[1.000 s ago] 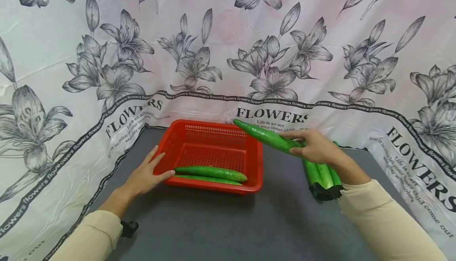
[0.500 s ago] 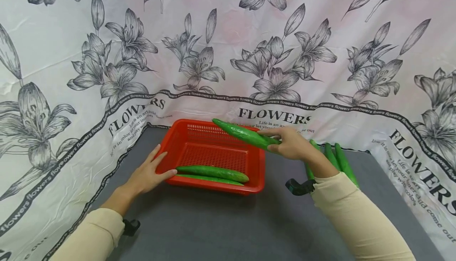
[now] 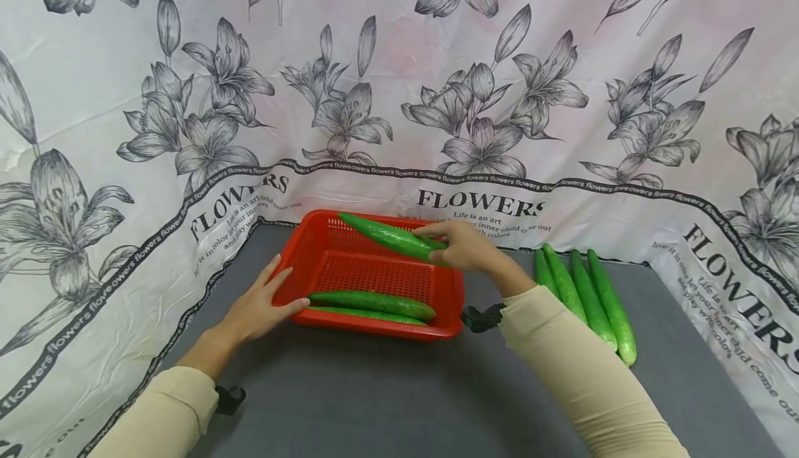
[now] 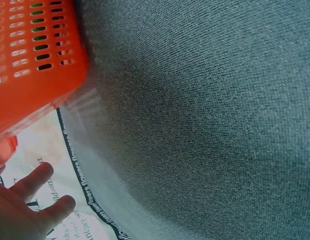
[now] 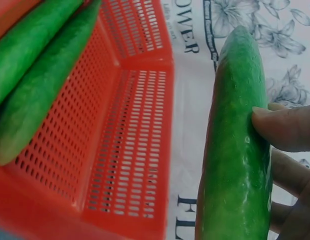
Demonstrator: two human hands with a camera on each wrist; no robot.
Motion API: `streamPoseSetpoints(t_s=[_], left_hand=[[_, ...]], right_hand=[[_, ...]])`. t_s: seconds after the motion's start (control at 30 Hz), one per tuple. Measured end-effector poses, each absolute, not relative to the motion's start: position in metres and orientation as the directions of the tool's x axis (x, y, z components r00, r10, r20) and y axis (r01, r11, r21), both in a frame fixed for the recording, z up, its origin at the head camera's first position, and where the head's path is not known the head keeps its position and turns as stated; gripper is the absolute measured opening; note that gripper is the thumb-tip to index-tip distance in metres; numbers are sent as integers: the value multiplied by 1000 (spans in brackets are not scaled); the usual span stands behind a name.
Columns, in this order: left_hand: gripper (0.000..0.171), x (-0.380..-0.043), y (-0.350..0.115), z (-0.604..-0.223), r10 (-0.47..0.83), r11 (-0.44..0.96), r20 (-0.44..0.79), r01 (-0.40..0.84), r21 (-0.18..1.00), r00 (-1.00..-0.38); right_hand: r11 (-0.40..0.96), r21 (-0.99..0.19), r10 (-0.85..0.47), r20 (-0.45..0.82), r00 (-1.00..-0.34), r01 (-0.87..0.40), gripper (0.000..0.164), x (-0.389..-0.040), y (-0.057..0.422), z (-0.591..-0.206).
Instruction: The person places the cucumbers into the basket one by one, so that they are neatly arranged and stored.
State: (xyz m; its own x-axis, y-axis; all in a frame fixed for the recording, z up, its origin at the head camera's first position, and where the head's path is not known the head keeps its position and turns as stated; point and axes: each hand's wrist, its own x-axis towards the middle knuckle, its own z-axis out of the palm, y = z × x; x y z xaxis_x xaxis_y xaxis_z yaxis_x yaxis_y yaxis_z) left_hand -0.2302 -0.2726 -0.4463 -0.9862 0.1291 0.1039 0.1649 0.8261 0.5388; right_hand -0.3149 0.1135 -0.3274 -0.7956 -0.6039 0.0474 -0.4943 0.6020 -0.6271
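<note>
My right hand (image 3: 465, 246) holds a long green cucumber (image 3: 390, 236) near its right end, tilted over the back right part of the red plastic basket (image 3: 451, 291). In the right wrist view the thumb presses on the near side of the held cucumber (image 5: 237, 150), with fingers behind it. Two more cucumbers lie side by side along the basket's front wall, the upper one (image 3: 374, 301) in plainer sight. My left hand (image 3: 256, 309) rests at the basket's left front corner, thumb over the rim. Its visible fingers (image 4: 32, 182) are extended and spread in the left wrist view.
Several cucumbers (image 3: 589, 298) lie side by side on the grey tabletop (image 3: 387, 395) at the right, partly behind the right sleeve. A flower-printed cloth (image 3: 399, 97) hangs behind and along the sides of the table.
My right hand has carried the cucumber leftward, from beside the basket to over it. The cucumbers at the right have come into fuller view. My left hand stays at the basket's corner.
</note>
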Motion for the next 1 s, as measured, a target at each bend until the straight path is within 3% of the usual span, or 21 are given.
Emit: streamPoseSetpoints(t_s=[0.77,1.0], left_hand=[[88,-232,-274,-449,125,825,115,167,540,-986],[88,-233,-274,-450,119,824,112,161,543,-987]], right_hand=[[571,-686,-654,-47,-755,-451,50,-353,63,-387],[579,-703,-626,-59,-777,-413,49,-357,60,-401]])
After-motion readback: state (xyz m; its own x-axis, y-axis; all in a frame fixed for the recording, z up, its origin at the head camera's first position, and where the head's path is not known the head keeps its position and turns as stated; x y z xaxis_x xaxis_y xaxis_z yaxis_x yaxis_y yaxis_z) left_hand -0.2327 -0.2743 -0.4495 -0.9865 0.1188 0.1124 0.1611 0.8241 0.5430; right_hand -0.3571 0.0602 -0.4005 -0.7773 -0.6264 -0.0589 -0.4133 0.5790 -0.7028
